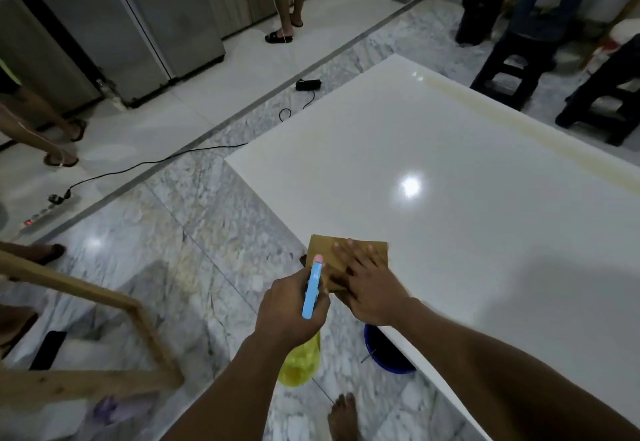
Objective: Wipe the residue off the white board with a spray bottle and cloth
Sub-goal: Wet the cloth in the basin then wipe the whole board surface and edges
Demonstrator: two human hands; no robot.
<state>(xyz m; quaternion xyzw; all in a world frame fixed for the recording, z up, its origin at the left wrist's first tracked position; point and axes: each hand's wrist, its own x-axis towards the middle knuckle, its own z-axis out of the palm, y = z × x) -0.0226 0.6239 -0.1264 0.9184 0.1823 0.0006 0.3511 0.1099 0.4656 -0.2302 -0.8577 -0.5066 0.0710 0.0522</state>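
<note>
A large glossy white board [450,170] lies flat, raised off the marble floor. A yellowish streak of residue [519,129] runs along its far right edge. My left hand [291,309] grips a spray bottle [311,291] with a blue head, a pink nozzle and a yellow body hanging below my wrist. The bottle is just off the board's near left edge. My right hand [367,284] lies flat, fingers spread, pressing a brown cloth [346,253] onto the board's near left edge.
A blue bucket [384,350] stands under the board's near edge, by my bare foot [343,416]. Black stools [512,66] stand past the far right edge. A power strip [52,212] and black cable [156,163] lie on the left floor. People's legs stand around. A wooden frame [104,302] is at lower left.
</note>
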